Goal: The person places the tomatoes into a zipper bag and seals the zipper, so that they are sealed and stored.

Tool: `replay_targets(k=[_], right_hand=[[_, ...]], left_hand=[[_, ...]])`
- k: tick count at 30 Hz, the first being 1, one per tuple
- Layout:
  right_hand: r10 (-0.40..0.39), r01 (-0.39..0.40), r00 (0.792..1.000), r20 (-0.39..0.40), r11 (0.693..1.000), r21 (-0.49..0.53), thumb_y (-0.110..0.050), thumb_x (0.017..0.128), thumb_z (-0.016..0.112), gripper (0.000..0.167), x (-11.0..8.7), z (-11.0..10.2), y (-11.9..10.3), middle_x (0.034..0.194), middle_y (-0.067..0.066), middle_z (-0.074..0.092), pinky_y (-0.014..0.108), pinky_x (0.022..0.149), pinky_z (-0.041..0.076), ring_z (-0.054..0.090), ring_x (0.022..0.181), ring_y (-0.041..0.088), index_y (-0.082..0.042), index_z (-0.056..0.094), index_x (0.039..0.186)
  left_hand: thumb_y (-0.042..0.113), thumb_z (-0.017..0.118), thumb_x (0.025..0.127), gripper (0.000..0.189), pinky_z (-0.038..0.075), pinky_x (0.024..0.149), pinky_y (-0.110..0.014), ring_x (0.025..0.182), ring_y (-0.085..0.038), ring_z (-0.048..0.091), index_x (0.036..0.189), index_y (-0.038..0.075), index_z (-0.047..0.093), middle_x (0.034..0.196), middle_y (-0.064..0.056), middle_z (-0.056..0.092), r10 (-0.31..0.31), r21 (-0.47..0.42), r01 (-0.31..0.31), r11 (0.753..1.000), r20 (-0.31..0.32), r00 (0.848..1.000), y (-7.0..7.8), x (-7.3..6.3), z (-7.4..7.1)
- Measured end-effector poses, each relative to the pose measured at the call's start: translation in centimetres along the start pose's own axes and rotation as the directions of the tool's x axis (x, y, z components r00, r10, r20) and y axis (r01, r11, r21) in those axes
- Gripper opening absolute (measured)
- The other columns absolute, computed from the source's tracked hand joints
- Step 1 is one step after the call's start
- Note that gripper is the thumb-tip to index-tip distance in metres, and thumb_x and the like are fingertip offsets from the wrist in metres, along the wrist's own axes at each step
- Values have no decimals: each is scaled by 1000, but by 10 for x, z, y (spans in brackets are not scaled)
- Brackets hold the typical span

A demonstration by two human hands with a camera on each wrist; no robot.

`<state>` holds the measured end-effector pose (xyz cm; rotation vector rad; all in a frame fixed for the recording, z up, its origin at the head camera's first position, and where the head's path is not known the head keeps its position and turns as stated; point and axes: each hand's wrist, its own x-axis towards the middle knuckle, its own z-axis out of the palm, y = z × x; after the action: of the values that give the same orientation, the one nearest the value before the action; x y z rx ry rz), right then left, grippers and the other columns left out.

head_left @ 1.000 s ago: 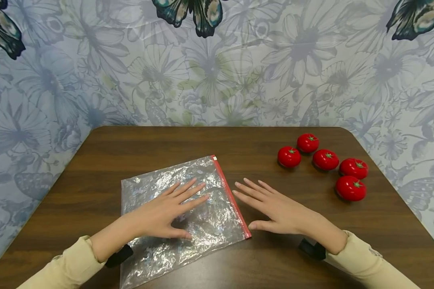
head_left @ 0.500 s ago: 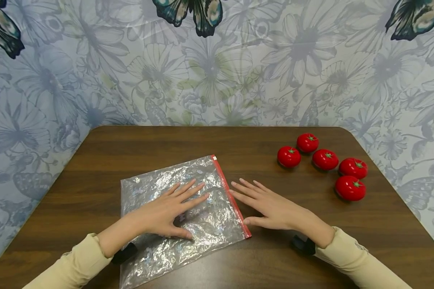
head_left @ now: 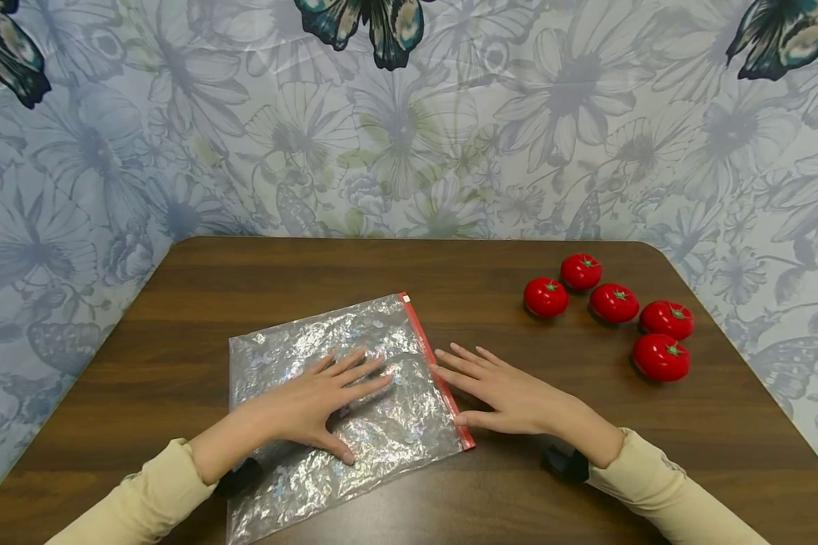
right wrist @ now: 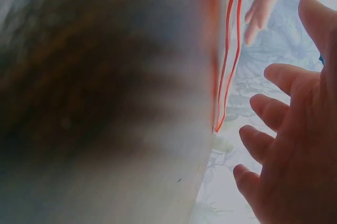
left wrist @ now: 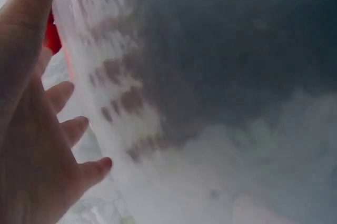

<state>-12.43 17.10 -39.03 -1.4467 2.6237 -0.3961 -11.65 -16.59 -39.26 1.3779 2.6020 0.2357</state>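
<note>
A clear plastic zip bag point(head_left: 409, 428) lies flat on the wooden table, its red zipper edge point(head_left: 443, 390) on the right side. Over the middle of the bag is my left hand point(head_left: 300, 405), palm down with fingers spread. My right hand point(head_left: 511, 397) reaches in from the right, fingers extended, with the fingertips at the red zipper. In the left wrist view, my left hand point(left wrist: 42, 145) has a small gap between its fingertips and the bag. The right wrist view likewise shows my right hand point(right wrist: 295, 140) just above the surface, holding nothing.
Several red tomatoes point(head_left: 613, 303) with green stem tops sit in a group at the table's back right. The table point(head_left: 300, 272) has rounded far corners, and behind it hangs a floral-patterned wall covering point(head_left: 423, 129) with butterflies.
My right hand has moved left, bringing its fingertips to the bag's zipper edge. My left thumb has shifted slightly toward me, while the bag and tomatoes stay put.
</note>
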Motion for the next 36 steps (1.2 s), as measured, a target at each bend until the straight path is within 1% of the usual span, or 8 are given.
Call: replay_targets(k=[4,6,11,18,21,28,32,36], right_hand=[[3,-3,1000,8,1000,5,-55,94,41,70,0,0,0,155,3,13,55,108,13,7,140,27,-18,22,150],[5,-5,1000,8,1000,6,-56,94,40,70,0,0,0,155,3,13,55,108,13,7,140,26,-18,22,150],[11,-11,1000,2,1000,4,-57,94,40,70,0,0,1,154,4,15,56,107,14,8,140,27,-20,23,150],[25,-25,1000,16,1000,13,-58,93,39,70,1,-2,2,154,4,14,55,108,12,6,140,26,-22,20,150],[35,-35,999,24,999,20,-58,93,40,71,1,-3,2,155,3,14,54,108,12,5,140,24,-22,20,151],[68,-70,996,48,997,23,-60,92,40,73,1,-2,5,154,0,17,51,109,10,7,140,23,-18,24,150],[57,-59,997,58,997,39,-55,94,41,67,2,-2,7,152,0,22,50,109,11,10,139,22,-15,30,147],[10,-14,998,60,998,60,-42,97,46,54,9,-2,10,148,3,33,52,109,15,17,138,24,-13,40,143]], left_hand=[[77,52,69,103,23,101,-63,138,-33,6,150,22,21,155,-6,10,-5,41,2,999,63,998,-1,1,1],[78,51,69,102,25,100,-62,138,-33,8,150,21,23,155,-6,12,-7,58,3,998,74,997,-1,1,1],[77,51,68,101,26,99,-62,138,-34,10,149,21,27,154,-6,14,-11,58,8,998,64,998,-2,1,1],[74,55,67,99,26,98,-64,137,-35,12,147,20,33,153,-8,19,-26,-2,27,1000,40,999,-1,-1,2],[74,55,67,98,27,99,-63,137,-36,15,145,19,36,152,-8,21,-31,-9,31,999,29,999,0,-2,2],[72,56,68,96,28,98,-62,137,-36,14,145,18,38,152,-8,21,-35,-6,35,999,32,999,1,-2,2],[72,55,68,96,28,98,-62,137,-36,14,145,18,37,152,-8,21,-28,-6,28,1000,32,999,1,-2,2],[72,55,69,95,28,99,-61,137,-36,14,145,18,37,152,-9,21,-19,-8,19,1000,30,999,1,-1,2]])
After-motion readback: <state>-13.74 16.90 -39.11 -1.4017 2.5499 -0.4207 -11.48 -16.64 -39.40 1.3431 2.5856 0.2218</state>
